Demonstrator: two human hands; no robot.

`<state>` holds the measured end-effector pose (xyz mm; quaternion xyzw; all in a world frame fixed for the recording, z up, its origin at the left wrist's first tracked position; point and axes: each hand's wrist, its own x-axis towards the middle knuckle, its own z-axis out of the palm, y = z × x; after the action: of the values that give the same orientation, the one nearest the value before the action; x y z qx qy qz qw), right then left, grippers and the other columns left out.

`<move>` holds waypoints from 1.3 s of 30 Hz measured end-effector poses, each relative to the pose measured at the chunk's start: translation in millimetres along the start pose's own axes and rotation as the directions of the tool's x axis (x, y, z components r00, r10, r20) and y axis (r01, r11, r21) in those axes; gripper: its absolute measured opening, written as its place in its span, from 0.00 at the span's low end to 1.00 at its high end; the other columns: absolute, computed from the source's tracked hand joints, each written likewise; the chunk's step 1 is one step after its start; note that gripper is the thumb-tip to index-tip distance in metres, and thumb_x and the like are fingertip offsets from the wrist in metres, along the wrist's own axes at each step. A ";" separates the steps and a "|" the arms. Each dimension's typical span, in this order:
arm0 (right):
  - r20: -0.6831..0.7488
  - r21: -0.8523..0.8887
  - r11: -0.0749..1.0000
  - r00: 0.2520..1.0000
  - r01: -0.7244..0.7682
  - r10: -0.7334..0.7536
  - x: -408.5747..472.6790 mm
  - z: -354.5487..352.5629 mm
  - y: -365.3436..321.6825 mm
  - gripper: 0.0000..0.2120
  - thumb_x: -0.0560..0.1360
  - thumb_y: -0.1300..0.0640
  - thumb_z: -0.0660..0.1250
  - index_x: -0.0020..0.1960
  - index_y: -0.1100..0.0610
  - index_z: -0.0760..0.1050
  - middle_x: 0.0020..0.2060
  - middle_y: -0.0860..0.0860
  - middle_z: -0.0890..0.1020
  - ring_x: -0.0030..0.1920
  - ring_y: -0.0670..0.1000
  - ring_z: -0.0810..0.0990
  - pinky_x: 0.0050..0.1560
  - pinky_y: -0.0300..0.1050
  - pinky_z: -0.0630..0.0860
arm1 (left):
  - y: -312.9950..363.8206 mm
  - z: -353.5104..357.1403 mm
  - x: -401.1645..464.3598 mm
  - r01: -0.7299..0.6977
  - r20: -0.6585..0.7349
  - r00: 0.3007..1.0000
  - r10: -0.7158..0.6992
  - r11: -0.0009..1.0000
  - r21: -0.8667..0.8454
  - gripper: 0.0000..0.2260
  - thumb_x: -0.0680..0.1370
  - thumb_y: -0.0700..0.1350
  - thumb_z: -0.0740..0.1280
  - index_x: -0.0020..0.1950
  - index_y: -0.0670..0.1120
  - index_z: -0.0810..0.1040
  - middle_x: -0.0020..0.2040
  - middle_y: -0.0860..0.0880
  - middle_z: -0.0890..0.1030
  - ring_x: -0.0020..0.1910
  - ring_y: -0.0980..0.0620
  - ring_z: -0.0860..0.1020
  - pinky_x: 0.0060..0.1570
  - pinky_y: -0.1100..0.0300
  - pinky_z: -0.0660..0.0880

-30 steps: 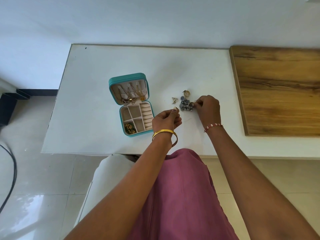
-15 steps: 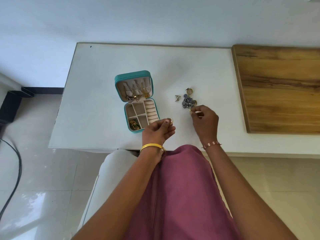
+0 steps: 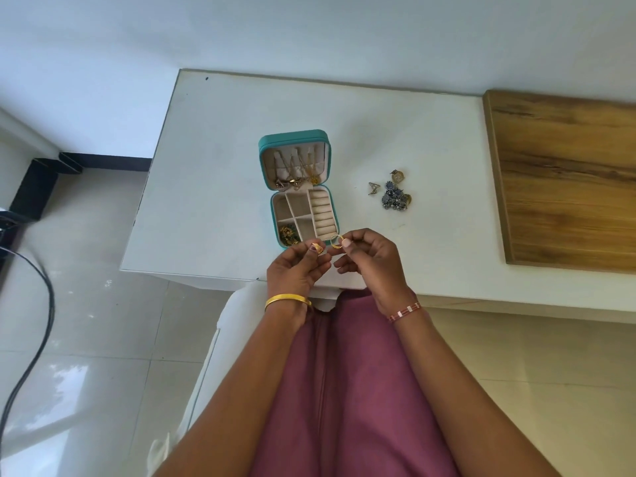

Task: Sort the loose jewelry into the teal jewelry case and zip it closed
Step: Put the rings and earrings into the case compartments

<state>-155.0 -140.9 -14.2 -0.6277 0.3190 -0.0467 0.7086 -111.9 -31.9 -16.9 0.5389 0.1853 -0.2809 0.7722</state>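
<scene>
Two hands meet just before the open teal jewelry case (image 3: 298, 187) on the white table (image 3: 213, 166): the left hand (image 3: 296, 266) pinches a gold earring (image 3: 317, 248), the right hand (image 3: 370, 259) a gold ring (image 3: 336, 241), likely bound for the ring rolls (image 3: 322, 214). More loose jewelry (image 3: 394, 194) waits further right.

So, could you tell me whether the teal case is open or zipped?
Open: the teal jewelry case has its lid raised, compartments showing.

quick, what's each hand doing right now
Left hand: pinching a small gold fan-shaped piece.
Right hand: pinching a gold ring.
</scene>
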 end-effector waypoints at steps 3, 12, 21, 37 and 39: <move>0.009 -0.119 0.992 0.999 0.032 -0.032 0.3 0.9 -1.4 0.04 0.76 0.66 0.63 0.47 0.61 0.76 0.33 0.52 0.80 0.26 0.41 0.77 0.32 0.36 0.78 | 1.5 -0.6 0.1 -0.004 0.022 1.000 0.004 1.000 0.026 0.06 0.76 0.34 0.63 0.43 0.42 0.78 0.33 0.53 0.83 0.33 0.55 0.82 0.36 0.66 0.79; -0.008 -0.401 0.901 0.983 0.164 -0.183 0.5 9.7 -4.1 0.05 0.72 0.63 0.69 0.46 0.57 0.81 0.32 0.45 0.80 0.30 0.37 0.77 0.39 0.34 0.77 | 7.5 -1.0 6.6 -0.013 0.063 0.998 0.013 1.000 0.008 0.07 0.76 0.31 0.62 0.41 0.41 0.76 0.28 0.51 0.82 0.28 0.57 0.80 0.33 0.66 0.79; -0.155 -0.379 0.905 0.951 0.192 -0.267 1.4 24.7 -3.0 0.05 0.71 0.64 0.70 0.46 0.60 0.81 0.36 0.48 0.81 0.31 0.33 0.77 0.35 0.25 0.71 | 7.1 -2.4 9.7 0.054 0.054 0.997 -0.048 0.992 -0.114 0.07 0.76 0.33 0.61 0.42 0.41 0.76 0.30 0.50 0.83 0.30 0.55 0.82 0.33 0.65 0.80; 0.190 -0.814 0.433 0.882 0.387 -0.430 77.8 21.7 -26.8 0.07 0.73 0.65 0.66 0.49 0.64 0.81 0.45 0.60 0.81 0.48 0.58 0.78 0.46 0.48 0.75 | 8.4 -10.1 21.6 -0.016 -0.111 0.994 -0.004 0.983 -0.182 0.05 0.76 0.35 0.63 0.42 0.43 0.76 0.31 0.50 0.84 0.32 0.54 0.83 0.37 0.63 0.80; 0.246 -0.848 0.337 0.867 0.408 -0.432 78.3 23.0 -27.5 0.09 0.74 0.65 0.64 0.51 0.63 0.80 0.46 0.59 0.80 0.52 0.58 0.76 0.46 0.48 0.74 | 7.5 -10.2 22.4 -0.014 -0.110 0.994 -0.007 0.982 -0.188 0.05 0.77 0.35 0.63 0.42 0.43 0.75 0.31 0.50 0.83 0.32 0.54 0.83 0.37 0.63 0.81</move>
<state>-72.0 -163.4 -19.5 -0.9596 0.1317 -0.0634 0.2402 -89.7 -25.6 -28.2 0.4782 0.2526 -0.2303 0.8090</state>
